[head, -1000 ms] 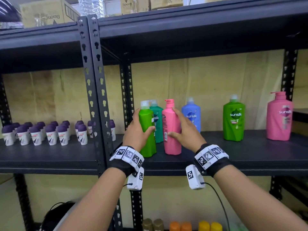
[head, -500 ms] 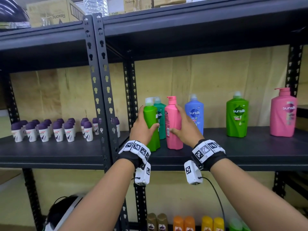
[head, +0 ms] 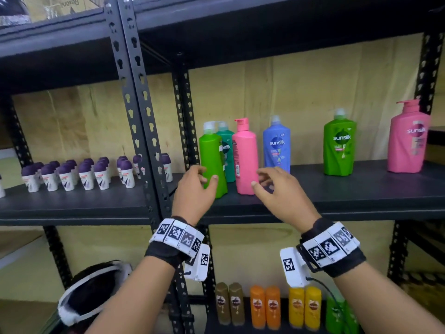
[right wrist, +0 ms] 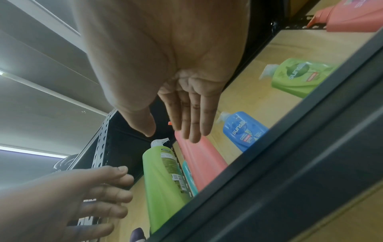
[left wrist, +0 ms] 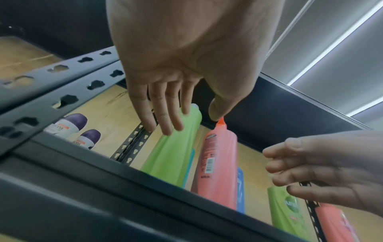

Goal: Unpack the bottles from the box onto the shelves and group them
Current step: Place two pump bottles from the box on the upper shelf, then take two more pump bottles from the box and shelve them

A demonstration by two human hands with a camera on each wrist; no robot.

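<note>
On the black middle shelf (head: pixel 361 196) stand a light green bottle (head: pixel 213 162) and a pink pump bottle (head: pixel 245 157), side by side, with a teal bottle (head: pixel 227 150) behind them. My left hand (head: pixel 199 179) hovers just in front of the green bottle (left wrist: pixel 172 147), fingers relaxed and apart from it. My right hand (head: pixel 267 182) floats in front of the pink bottle (right wrist: pixel 199 158), fingers loose, holding nothing. A blue bottle (head: pixel 277 145), a second green bottle (head: pixel 339 145) and a large pink bottle (head: pixel 408 141) stand further right.
Several small purple-capped roll-ons (head: pixel 79 174) fill the left bay. A perforated black upright (head: pixel 137 112) divides the bays beside my left hand. Brown, orange and yellow bottles (head: pixel 267 307) line the lower shelf. Cardboard boxes sit on top.
Both hands have let go of the green and pink bottles and drawn back toward me. The two bottles stay upright on the shelf.
</note>
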